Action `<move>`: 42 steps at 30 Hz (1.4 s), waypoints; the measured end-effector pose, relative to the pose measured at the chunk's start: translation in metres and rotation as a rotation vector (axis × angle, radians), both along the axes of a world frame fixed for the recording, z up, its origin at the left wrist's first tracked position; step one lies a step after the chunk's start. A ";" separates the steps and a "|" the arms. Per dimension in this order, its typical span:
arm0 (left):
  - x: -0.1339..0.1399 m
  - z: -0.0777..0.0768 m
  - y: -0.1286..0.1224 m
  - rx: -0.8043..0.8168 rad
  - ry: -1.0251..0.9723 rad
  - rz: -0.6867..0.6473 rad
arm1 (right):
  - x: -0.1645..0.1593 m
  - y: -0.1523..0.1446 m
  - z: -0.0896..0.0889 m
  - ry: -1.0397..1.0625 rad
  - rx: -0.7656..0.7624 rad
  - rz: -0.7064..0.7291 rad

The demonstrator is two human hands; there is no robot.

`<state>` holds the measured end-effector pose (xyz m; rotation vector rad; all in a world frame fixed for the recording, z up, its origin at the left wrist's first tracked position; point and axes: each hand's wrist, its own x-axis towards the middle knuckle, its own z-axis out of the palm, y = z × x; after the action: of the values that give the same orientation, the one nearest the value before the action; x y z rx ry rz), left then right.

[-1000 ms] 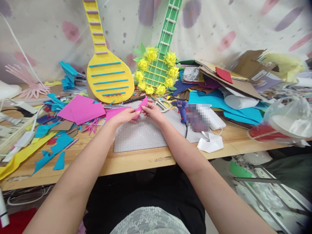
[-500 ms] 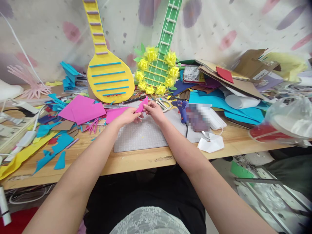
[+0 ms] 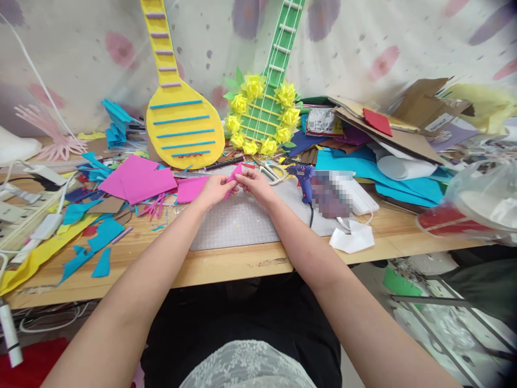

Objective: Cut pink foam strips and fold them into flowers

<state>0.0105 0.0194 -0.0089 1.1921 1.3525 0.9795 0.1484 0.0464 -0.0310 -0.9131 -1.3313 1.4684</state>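
Note:
Between my two hands is a small piece of pink craft paper (image 3: 236, 171), its pointed tip showing above the fingers. My left hand (image 3: 216, 191) grips its lower left side, thumb on top. From the right, my right hand (image 3: 255, 185) pinches the same piece with thumb and fingertips. The lower part of the piece is hidden by the fingers. Both hands are over a grey gridded cutting mat (image 3: 238, 229). A larger pink sheet (image 3: 189, 189) lies just behind and left of my left hand.
Behind stand a yellow paper guitar (image 3: 186, 121) and a green one (image 3: 262, 116) ringed with yellow flowers. White-handled scissors (image 3: 273, 175) and a blue glue gun (image 3: 304, 180) lie to the right. Blue scraps (image 3: 103, 234) and pink sheets (image 3: 147, 183) spread left; a plastic-covered bucket (image 3: 448, 215) stands far right.
The pink piece has been turned and lowered slightly, with less of it showing above my fingers. My hands have come closer together around it. The view has shifted a little.

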 end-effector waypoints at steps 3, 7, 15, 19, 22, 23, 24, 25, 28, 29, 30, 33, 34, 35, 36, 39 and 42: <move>-0.001 0.000 -0.001 0.000 0.022 -0.012 | 0.000 0.000 0.001 -0.011 -0.001 -0.029; -0.004 0.001 -0.003 -0.028 0.014 -0.038 | 0.001 0.000 0.002 -0.013 -0.013 -0.033; -0.003 0.005 -0.003 -0.024 -0.069 -0.045 | 0.002 0.000 0.001 0.017 -0.011 0.031; -0.003 0.008 -0.003 -0.025 -0.083 -0.045 | 0.001 -0.002 0.002 0.051 -0.085 0.049; -0.002 0.009 -0.003 -0.035 -0.083 -0.059 | -0.001 -0.004 0.006 0.050 -0.107 0.002; -0.001 0.008 -0.003 -0.043 -0.082 -0.061 | -0.002 -0.006 0.007 0.038 -0.091 -0.020; -0.001 0.008 -0.003 -0.054 -0.081 -0.062 | -0.003 -0.007 0.008 0.022 -0.070 -0.041; 0.000 0.007 -0.003 -0.064 -0.080 -0.061 | -0.004 -0.008 0.009 0.005 -0.048 -0.062; 0.002 0.005 -0.004 -0.088 -0.070 -0.060 | -0.007 -0.008 0.009 -0.013 -0.017 -0.121; 0.003 0.005 -0.005 -0.097 -0.068 -0.059 | -0.007 -0.008 0.008 -0.009 -0.017 -0.130; 0.003 0.004 -0.005 -0.108 -0.067 -0.059 | -0.007 -0.007 0.007 -0.005 -0.018 -0.135; 0.003 0.003 -0.006 -0.131 -0.075 -0.058 | -0.007 -0.004 0.004 -0.003 -0.036 -0.126; 0.003 0.002 -0.006 -0.134 -0.080 -0.058 | -0.006 -0.004 0.003 -0.006 -0.045 -0.126; 0.003 0.001 -0.006 -0.135 -0.085 -0.062 | -0.006 -0.003 0.003 -0.009 -0.051 -0.128; 0.002 0.001 -0.006 -0.133 -0.089 -0.065 | -0.006 -0.003 0.003 -0.010 -0.052 -0.136; 0.002 0.001 -0.007 -0.135 -0.089 -0.065 | -0.006 -0.003 0.004 -0.007 -0.035 -0.169; 0.003 0.003 -0.008 -0.144 -0.091 -0.061 | -0.006 -0.003 0.006 -0.013 -0.053 -0.176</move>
<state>0.0135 0.0115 -0.0056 1.0625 1.2852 0.8678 0.1426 0.0435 -0.0253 -1.0484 -1.1941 1.3689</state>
